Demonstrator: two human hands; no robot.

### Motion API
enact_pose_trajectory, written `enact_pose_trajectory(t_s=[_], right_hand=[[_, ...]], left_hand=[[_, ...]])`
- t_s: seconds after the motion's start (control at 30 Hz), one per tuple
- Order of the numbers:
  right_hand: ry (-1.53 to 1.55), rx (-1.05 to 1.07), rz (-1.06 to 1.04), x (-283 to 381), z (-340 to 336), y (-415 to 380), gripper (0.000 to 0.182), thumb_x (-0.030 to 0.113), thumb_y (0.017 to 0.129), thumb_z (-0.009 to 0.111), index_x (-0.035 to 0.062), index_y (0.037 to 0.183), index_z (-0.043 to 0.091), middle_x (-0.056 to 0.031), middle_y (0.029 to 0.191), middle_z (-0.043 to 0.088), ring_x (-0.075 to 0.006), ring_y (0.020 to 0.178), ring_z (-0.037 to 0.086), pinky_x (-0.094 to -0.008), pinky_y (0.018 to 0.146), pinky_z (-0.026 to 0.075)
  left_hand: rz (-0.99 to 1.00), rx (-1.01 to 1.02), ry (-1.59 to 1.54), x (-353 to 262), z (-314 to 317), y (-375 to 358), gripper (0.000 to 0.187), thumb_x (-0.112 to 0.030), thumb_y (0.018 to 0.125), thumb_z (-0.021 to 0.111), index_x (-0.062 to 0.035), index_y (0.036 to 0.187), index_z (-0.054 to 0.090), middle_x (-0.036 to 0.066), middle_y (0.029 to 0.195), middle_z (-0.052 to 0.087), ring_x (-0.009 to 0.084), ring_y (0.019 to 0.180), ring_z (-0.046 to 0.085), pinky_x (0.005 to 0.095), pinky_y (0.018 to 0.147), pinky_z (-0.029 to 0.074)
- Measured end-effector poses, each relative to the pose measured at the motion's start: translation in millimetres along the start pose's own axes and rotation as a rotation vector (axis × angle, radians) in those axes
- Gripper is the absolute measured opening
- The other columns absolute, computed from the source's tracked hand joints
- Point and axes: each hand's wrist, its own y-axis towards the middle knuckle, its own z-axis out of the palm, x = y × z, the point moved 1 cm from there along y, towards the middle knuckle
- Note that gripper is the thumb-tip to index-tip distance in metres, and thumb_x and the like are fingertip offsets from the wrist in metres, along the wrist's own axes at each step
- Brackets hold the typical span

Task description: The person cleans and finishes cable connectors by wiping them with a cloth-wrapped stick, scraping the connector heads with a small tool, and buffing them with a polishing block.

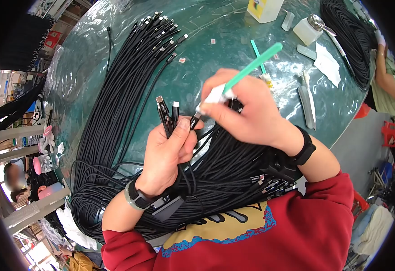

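My left hand [168,149] is closed around several black USB cables, whose plugs [162,108] point up above the thumb. One plug [194,121] leans right, toward the fingers of my right hand [251,106]. That hand grips a green stick [256,65] with white cloth or tissue [215,95] at its lower end. The white material meets the tip of the leaning plug; the exact contact is hidden by my fingers. Beneath both hands lies a thick heap of black cables [206,189]. A long bundle [116,99] runs up the table, its plug ends [161,31] fanned out.
On the green table [197,63] stand a pump bottle [308,30] and a yellow-labelled container [265,9]. A white tissue [327,65], a knife-like tool [306,106] and another green stick [258,55] lie right. A coiled cable bundle [346,36] sits near another person's arm [382,67].
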Motion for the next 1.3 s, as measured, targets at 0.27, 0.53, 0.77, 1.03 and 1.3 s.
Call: enact_pose_trajectory(t_s=[0.27,0.53,0.77,1.03,1.3], right_hand=[[-0.008,0.054,-0.168,-5,-2,1,0.014,0.002,0.069,0.062,0.0031,0.081,0.055,-0.006,0.07,0.054,-0.0174,0.059,0.053,-0.0257,0.052,0.04],[-0.018,0.047,-0.214,-5,-2,1,0.015,0.001,0.068,0.063,0.003,0.08,0.055,-0.0065,0.07,0.055,-0.0188,0.06,0.053,-0.0261,0.052,0.04],[0.094,0.049,-0.091,2,2,-1,0.013,0.002,0.069,0.062,0.0029,0.08,0.054,-0.0064,0.071,0.054,-0.019,0.059,0.053,-0.0262,0.051,0.04],[-0.126,-0.125,-0.216,-3,-18,5,0.007,0.007,0.075,0.056,0.0024,0.079,0.053,-0.0068,0.069,0.052,-0.0197,0.058,0.053,-0.0282,0.053,0.041],[-0.502,-0.13,0.223,39,-105,-13,0.014,0.009,0.078,0.046,-0.0002,0.08,0.056,-0.0142,0.072,0.057,-0.0282,0.063,0.055,-0.0336,0.057,0.044]], left_hand=[[-0.03,0.036,-0.081,1,-4,1,0.027,-0.024,0.091,0.04,0.0009,0.086,0.051,-0.005,0.052,0.035,0.0028,0.043,0.024,0.0183,0.038,0.018],[-0.078,0.109,-0.135,0,-6,3,0.026,-0.024,0.091,0.038,-0.0009,0.084,0.048,-0.005,0.052,0.032,0.003,0.042,0.023,0.0186,0.038,0.018],[-0.054,0.088,-0.07,1,-2,1,0.025,-0.023,0.09,0.041,0.0003,0.088,0.05,-0.005,0.053,0.032,0.0034,0.043,0.023,0.0184,0.039,0.019],[-0.086,0.197,-0.069,-7,0,-4,0.023,-0.017,0.089,0.042,0.004,0.093,0.051,-0.003,0.054,0.033,0.0057,0.045,0.028,0.0196,0.041,0.024],[0.164,0.171,0.081,-2,4,-9,0.02,-0.013,0.083,0.05,0.0043,0.093,0.053,0.003,0.065,0.047,0.0127,0.061,0.048,0.0231,0.056,0.038]])
